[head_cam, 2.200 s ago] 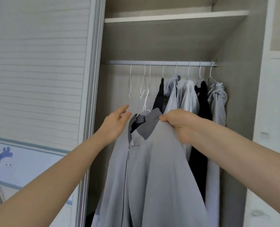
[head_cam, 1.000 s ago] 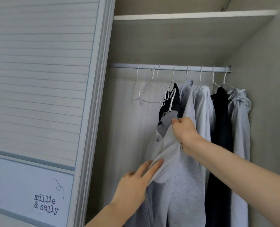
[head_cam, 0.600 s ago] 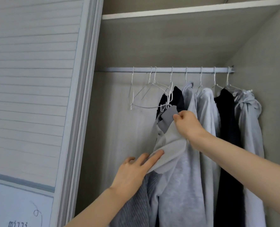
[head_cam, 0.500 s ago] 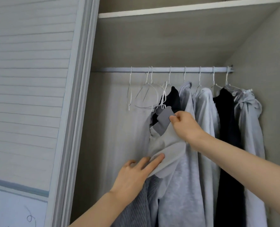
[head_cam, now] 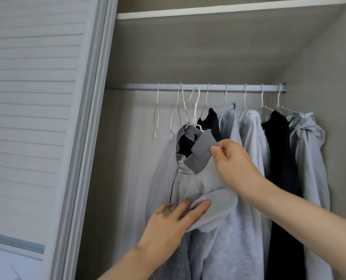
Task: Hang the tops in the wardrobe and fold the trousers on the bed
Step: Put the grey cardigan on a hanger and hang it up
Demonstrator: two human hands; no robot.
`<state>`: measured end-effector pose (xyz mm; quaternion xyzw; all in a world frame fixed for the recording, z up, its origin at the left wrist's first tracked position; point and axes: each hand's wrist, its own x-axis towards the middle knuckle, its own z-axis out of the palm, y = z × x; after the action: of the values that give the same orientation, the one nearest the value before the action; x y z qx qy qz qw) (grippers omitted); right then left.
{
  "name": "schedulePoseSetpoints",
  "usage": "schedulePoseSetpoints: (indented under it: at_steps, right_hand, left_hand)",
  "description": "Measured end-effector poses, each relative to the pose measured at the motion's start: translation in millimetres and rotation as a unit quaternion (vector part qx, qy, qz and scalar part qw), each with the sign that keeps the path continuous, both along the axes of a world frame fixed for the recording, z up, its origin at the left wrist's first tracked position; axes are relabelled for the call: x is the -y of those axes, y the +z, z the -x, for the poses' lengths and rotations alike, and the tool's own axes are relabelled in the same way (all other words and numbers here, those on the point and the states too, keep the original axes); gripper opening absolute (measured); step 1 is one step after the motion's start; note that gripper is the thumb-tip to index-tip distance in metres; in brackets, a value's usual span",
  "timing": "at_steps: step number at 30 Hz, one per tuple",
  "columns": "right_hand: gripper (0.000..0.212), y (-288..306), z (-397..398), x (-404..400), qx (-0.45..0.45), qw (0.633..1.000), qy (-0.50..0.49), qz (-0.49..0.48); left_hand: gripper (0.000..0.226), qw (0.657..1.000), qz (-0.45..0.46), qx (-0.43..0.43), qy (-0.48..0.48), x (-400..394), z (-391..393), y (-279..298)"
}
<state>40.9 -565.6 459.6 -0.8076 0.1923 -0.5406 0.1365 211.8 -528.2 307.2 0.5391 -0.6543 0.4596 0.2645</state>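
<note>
Fingers [head_cam: 218,150] of my right hand [head_cam: 234,160] pinch the ribbed collar of the grey top [head_cam: 168,168], thumb on the near side. My left hand [head_cam: 172,221] lies lower, fingers straight and loose, pressing a fold of that top's sleeve. The top sits on a white hanger [head_cam: 196,110] whose hook is up by the rail [head_cam: 204,87]; I cannot tell whether it is over the rail. It is in the wardrobe [head_cam: 319,67], just left of a black top [head_cam: 211,122], with two bare hangers [head_cam: 166,116] further left and four more tops [head_cam: 269,148] to the right
</note>
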Motion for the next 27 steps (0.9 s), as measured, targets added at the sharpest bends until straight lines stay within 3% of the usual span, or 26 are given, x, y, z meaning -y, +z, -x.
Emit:
schedulePoseSetpoints:
  at_steps: [4,11,17,20,23,27]
  right_hand:
    - [0.026,-5.7,7.9,-3.6,0.000,0.999,0.011,-0.031]
    - [0.033,-3.6,10.7,13.6,0.037,0.984,0.045,-0.168]
    - [0.034,46.5,-14.4,22.8,0.079,0.979,0.041,-0.182]
    - [0.013,82.3,-34.8,29.4,0.103,0.981,0.024,-0.165]
    - [0.036,114.7,-52.3,36.1,0.095,0.984,-0.023,-0.149]
    - [0.021,146.6,-80.0,48.5,0.063,0.990,-0.056,-0.114]
  left_hand:
    - [0.101,1.000,0.004,0.018,-0.018,-0.4,7.6,-3.5]
    - [0.110,0.999,-0.019,0.036,-0.013,-0.1,17.0,-1.0]
    - [0.114,0.999,0.000,-0.039,0.024,6.1,7.0,33.5]
    - [0.114,0.994,0.001,-0.101,0.040,14.9,-4.3,62.2]
    - [0.102,0.988,0.015,-0.142,0.060,26.9,-10.4,94.3]
    - [0.092,0.975,-0.005,-0.200,0.096,45.8,-24.2,113.0]
